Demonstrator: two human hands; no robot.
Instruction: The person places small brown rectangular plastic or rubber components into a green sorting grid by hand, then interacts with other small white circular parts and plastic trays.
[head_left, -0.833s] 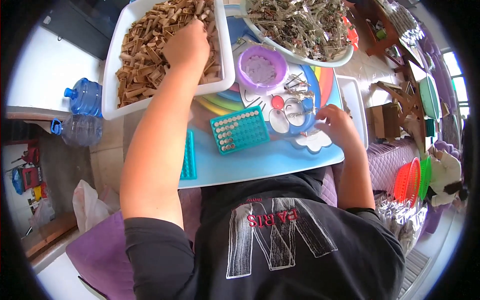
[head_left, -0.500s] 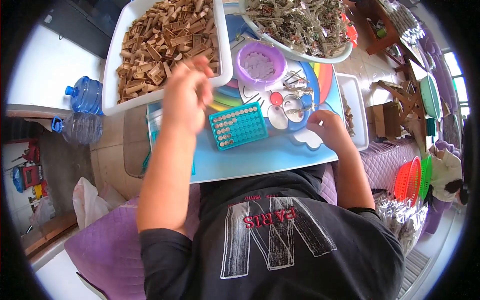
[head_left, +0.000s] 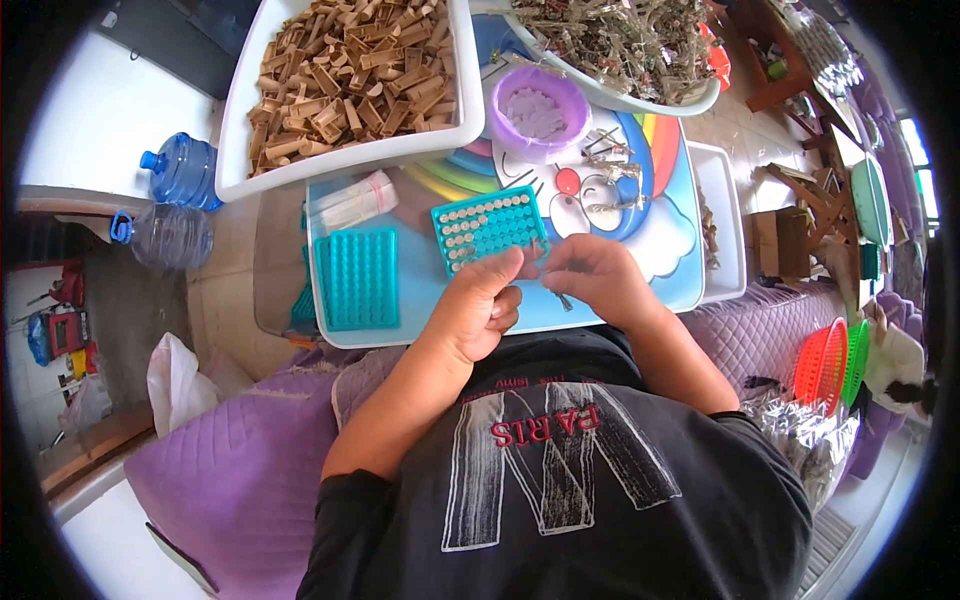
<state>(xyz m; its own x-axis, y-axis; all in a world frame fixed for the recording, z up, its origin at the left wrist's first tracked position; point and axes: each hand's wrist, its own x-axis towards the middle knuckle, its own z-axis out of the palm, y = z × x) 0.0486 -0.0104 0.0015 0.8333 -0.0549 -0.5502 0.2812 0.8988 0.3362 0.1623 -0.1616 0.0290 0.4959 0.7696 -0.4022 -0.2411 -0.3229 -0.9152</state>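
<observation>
In front of my body, over the near edge of the table, my hands come close together. The right hand (head_left: 597,283) pinches a small silvery wired piece (head_left: 563,299), whose thin ends hang below the fingertips. Beside it my left hand (head_left: 482,308) is closed, its thumb pointing toward the right fingertips; what it grips is too small to make out. Just behind both hands lies a turquoise grid tray (head_left: 440,225), partly filled with rows of small round silvery discs (head_left: 487,212). More silvery wired pieces (head_left: 606,208) lie on the printed tabletop, beyond my right hand.
A white bin (head_left: 352,165) of tan plastic shells stands far left, a purple bowl (head_left: 512,145) of white bits in the middle, a tub (head_left: 640,103) of tangled wired pieces far right. Another turquoise tray (head_left: 362,280) and a banded bundle of white strips (head_left: 352,202) lie left.
My left hand has come back from over the bin of tan shells to the middle. My right hand has moved left and nearer, meeting it with the wired piece in its fingers.
</observation>
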